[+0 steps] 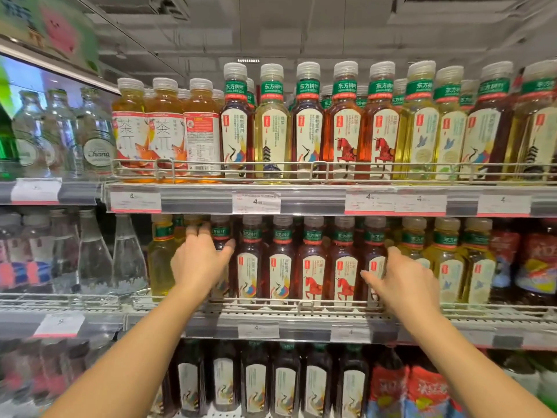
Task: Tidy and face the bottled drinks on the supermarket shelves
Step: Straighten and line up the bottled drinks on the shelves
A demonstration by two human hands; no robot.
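Note:
The middle shelf [301,322] carries a row of tea bottles with green neck bands: yellow, dark and red-brown ones. My left hand [199,262] reaches over the wire front rail [271,305] and wraps round a dark tea bottle [221,233] near the row's left end, fingers to its left, thumb to its right; most of that bottle is hidden. My right hand [405,282] grips a red-brown tea bottle [373,238], thumb across its label and fingers behind its right side. Several dark and horse-label bottles [312,267] stand upright between my hands.
The top shelf [301,188] holds more tea bottles [345,125] facing front behind a wire rail. Glass water bottles [128,257] fill the left bay. Red-wrapped bottles [539,260] stand at the far right. The lower shelf has dark bottles [284,380]. Price tags line the shelf edges.

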